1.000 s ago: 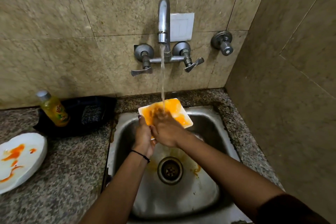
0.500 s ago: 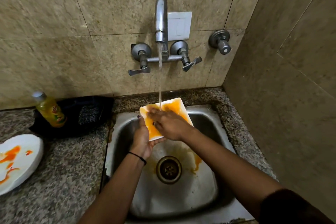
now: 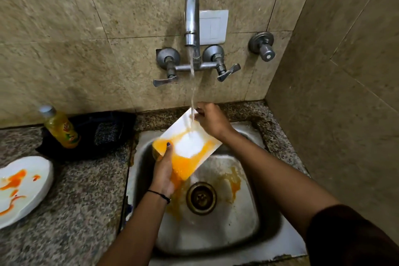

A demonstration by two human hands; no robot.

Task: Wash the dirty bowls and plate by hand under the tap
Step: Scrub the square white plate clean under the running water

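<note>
A square white bowl smeared with orange sauce is tilted over the steel sink. Water from the tap falls into its white centre. My left hand grips its lower left edge, thumb inside the rim. My right hand pinches the far upper corner. A white plate streaked with red-orange sauce lies on the counter at the far left.
A yellow bottle and a dark scrub pad sit on a black tray behind the granite counter. Orange residue stains the sink around the drain. A tiled wall closes in on the right.
My right hand left the bowl's inside and moved up to pinch its far corner. The bowl has tipped and turned, and its centre now shows white where sauce was.
</note>
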